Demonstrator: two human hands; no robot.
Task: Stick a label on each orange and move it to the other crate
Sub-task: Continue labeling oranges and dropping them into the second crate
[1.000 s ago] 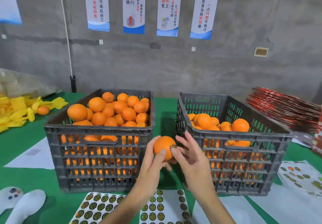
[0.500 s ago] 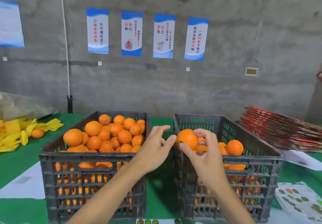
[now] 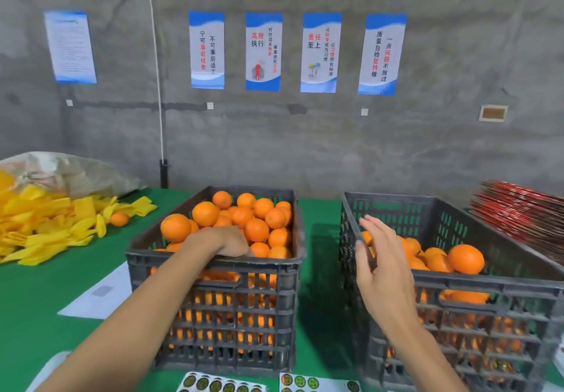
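Observation: the labelled orange that the right hand was carrying half a second ago is no longer in it. The right hand [image 3: 383, 265] is hanging over the near left corner of the dark grey slatted plastic crate on the right [image 3: 488, 288], fingers spread and relaxed, holding nothing. Judgement: the fruit is now lying among the round oranges in the right crate [image 3: 439, 262]; which one it is cannot be told from this view.

The left hand [image 3: 227, 240], which was open between the two crates a moment ago, is now reaching down into the fuller dark grey slatted plastic crate on the left [image 3: 213, 294], at its near edge. Its fingers are curling down behind the rim among the heaped unlabelled oranges [image 3: 244, 220]. Whether they are already closing round one cannot be told; the fingertips are hidden.

Meaning for the task: one cycle is closing, the next is starting. The left crate is staying well filled, so much work is remaining.

The white sheets of round printed stickers [image 3: 222, 384] are lying on the green tablecloth [image 3: 39, 294] just near of the crates, within reach for the next label.
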